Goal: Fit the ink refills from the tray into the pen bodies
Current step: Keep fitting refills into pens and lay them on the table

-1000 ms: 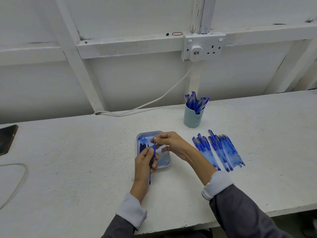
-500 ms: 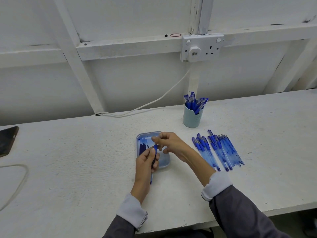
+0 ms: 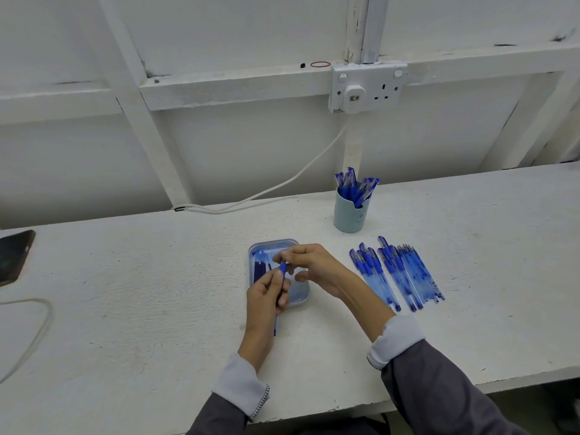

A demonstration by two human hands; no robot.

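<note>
Cannot see most of the pen body (image 3: pixel 283 269) inside the left hand (image 3: pixel 265 298), count the blurred refills (image 3: pixel 260 268) in the tray (image 3: pixel 299 293), or view the edge-cropped phone (image 3: pixel 12 255) whole.

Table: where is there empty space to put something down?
Biggest bare patch: between the phone and the tray. Another lies right of the row of pens, toward the right end of the table. Crowded: the middle, where the left hand and right hand hold a pen over the tray, with the cup close by.
</note>
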